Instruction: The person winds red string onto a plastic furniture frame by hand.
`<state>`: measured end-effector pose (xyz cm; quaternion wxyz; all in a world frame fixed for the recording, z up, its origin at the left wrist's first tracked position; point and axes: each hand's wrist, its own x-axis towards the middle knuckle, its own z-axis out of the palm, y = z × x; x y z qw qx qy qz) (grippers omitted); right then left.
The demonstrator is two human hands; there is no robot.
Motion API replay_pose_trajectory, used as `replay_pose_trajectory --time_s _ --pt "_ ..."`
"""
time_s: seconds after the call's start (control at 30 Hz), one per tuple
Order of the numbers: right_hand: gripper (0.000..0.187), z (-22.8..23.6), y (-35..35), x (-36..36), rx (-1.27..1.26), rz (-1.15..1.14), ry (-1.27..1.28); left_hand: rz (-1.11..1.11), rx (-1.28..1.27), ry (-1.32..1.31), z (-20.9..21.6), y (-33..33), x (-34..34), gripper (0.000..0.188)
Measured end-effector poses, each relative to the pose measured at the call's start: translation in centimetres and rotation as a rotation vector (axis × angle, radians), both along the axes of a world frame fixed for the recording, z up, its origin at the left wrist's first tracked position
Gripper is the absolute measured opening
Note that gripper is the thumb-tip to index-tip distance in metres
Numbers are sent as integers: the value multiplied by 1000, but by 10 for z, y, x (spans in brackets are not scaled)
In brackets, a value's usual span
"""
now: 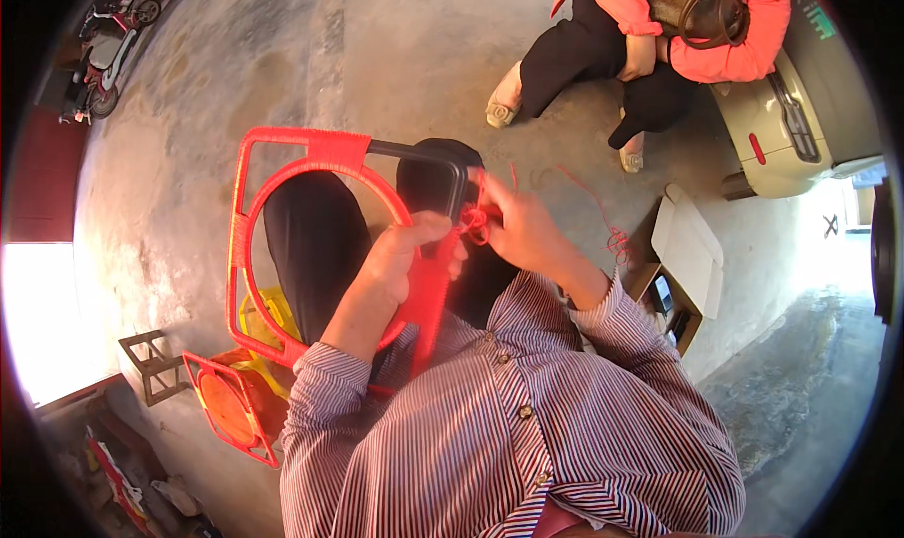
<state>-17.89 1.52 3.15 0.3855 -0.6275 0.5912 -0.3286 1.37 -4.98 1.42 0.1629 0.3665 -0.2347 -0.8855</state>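
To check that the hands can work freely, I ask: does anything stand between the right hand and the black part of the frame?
Yes, loops of red cord bunch between the right hand and the frame's black part; nothing else visible does.

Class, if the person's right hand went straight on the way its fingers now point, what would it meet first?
Past the red cord at its fingers, the right hand would probably meet the frame's bare black corner first; depth is unclear in this single view.

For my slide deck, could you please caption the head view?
Left hand gripping a partly red-wrapped frame, right hand handling red cord beside its bare black corner.
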Motion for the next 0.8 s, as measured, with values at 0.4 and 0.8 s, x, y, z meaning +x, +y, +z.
replay_pose_trajectory --time_s 0.4,0.8 --pt "45 -21 -37 0 148 14 -816 -10 4 -78 2 1 -9 15" --pt "17 12 -11 -24 -268 -172 -102 -53 -16 -55 -7 2 -10 18"
